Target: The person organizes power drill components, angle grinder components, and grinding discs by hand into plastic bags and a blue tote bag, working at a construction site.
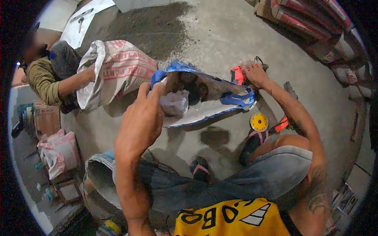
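Observation:
My left hand (143, 114) pinches the near-left rim of an open blue-edged bag (197, 118), close to its blue handle. Inside the bag lie a crumpled white plastic bundle (175, 103) and dark items that I cannot make out. My right hand (256, 74) is closed around a red and black power tool (237, 74) just beyond the bag's right end; its exact kind is partly hidden by my fingers. Near my right foot, an angle grinder with a red body (281, 125) and a yellow disc (259, 122) rests on the floor.
At left, another person (43, 80) reaches into a Portland cement sack (128, 67). Dark sand (145, 29) lies spread behind it. Stacked cement sacks (311, 19) stand at the far right. A small sack (59, 151) and a bucket (100, 177) are at the left.

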A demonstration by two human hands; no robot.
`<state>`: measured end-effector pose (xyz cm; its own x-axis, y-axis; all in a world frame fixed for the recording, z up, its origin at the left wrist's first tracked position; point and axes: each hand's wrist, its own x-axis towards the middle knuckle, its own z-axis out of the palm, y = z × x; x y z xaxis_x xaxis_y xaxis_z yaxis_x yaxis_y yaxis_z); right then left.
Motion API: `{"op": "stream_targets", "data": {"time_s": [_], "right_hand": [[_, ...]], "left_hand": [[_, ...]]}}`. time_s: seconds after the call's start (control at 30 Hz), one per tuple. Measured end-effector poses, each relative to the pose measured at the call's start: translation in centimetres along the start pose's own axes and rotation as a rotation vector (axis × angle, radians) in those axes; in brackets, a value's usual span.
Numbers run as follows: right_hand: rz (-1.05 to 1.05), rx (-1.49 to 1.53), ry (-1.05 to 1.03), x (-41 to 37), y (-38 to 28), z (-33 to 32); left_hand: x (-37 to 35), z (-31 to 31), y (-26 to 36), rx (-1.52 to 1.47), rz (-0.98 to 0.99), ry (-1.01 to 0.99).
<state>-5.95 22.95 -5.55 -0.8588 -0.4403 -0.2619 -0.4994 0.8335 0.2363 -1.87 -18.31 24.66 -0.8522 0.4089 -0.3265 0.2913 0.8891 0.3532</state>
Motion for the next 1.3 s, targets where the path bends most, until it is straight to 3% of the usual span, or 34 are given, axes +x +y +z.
{"op": "stream_targets", "data": {"time_s": [0.07,0.17,0.27,0.37,0.57,0.67,0.77,0.97,1.1,1.3], "right_hand": [[-0.132,0.034,-0.002,0.1,1.0,2.4],[-0.070,0.059,0.161,0.8,0.6,4.4],[0.019,0.214,-0.063,1.6,1.5,3.6],[-0.032,0.190,-0.050,1.9,1.8,2.8],[0.091,0.389,-0.051,0.6,1.4,3.5],[0.178,0.500,-0.195,-0.4,0.9,1.2],[0.112,0.674,0.023,-2.3,2.0,4.0],[0.474,1.090,-0.090,-7.8,3.0,-3.9],[0.701,1.021,-0.195,-10.6,6.2,-9.4],[0.775,1.203,0.085,-12.6,9.0,-18.0]], "left_hand": [[-0.2,0.2,-0.3,0.018,0.007,0.012],[-0.5,0.5,-0.6,0.047,0.006,0.043],[-0.7,0.5,-0.9,0.039,0.004,0.064],[-0.9,0.3,-0.8,0.032,-0.008,0.052],[-1.5,0.5,-1.2,0.063,0.009,0.069],[-1.6,0.9,-1.5,0.081,-0.002,0.081],[-1.1,1.3,-1.1,0.091,0.018,0.079],[-0.6,1.7,-0.7,0.090,0.065,0.074],[-0.1,0.4,-0.7,0.074,-0.019,-0.004],[1.0,0.6,-0.6,0.012,0.051,-0.030]]}}
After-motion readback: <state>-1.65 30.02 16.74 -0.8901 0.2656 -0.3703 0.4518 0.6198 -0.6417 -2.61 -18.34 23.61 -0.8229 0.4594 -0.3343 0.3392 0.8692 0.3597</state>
